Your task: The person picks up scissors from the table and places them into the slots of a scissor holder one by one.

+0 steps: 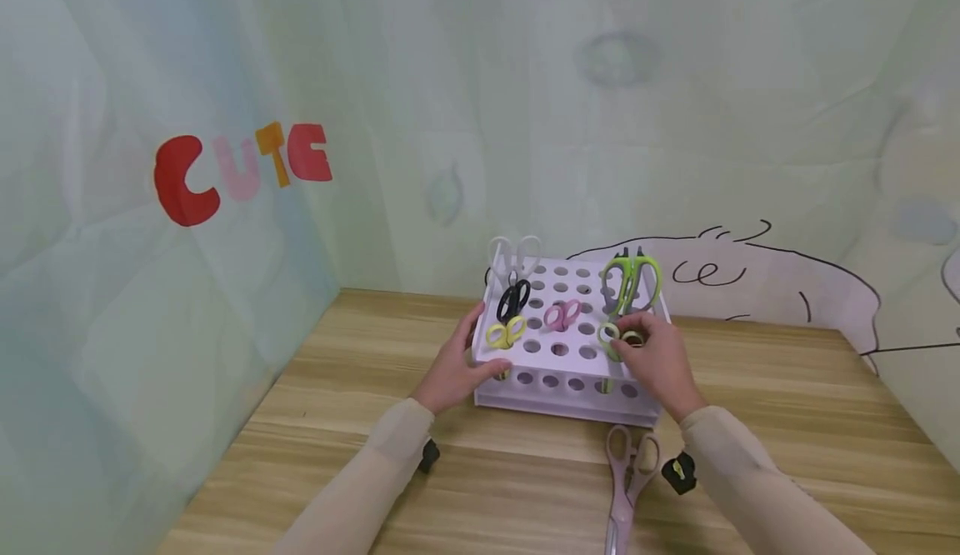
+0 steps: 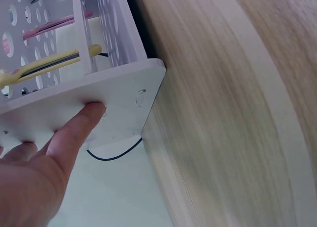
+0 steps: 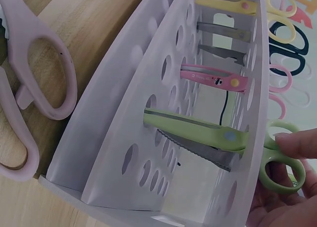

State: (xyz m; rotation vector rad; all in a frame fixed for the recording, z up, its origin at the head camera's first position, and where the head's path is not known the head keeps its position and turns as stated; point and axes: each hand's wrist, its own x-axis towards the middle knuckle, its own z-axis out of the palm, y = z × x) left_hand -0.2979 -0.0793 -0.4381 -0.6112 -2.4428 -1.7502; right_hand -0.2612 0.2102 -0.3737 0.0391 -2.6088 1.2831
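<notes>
A white rack (image 1: 566,410) with round holes stands on the table. My left hand (image 1: 455,369) presses its fingers against the rack's left side panel. Fingers of my right hand (image 1: 663,361) pinch the handle loops of light green scissors (image 3: 198,130). Their blades pass down through the upper tier, and the tip is at a hole of the lower tier. Also in the rack are yellow scissors (image 1: 506,332), black scissors (image 1: 513,300), small pink scissors (image 1: 562,315), white-handled scissors (image 1: 514,257) and bright green-and-grey scissors (image 1: 632,280).
Large pink scissors (image 1: 622,505) lie on the wooden table (image 1: 517,488) in front of the rack, handles toward it. A printed cloth backdrop (image 1: 420,122) hangs behind and along the left side. Dark devices are strapped at both wrists.
</notes>
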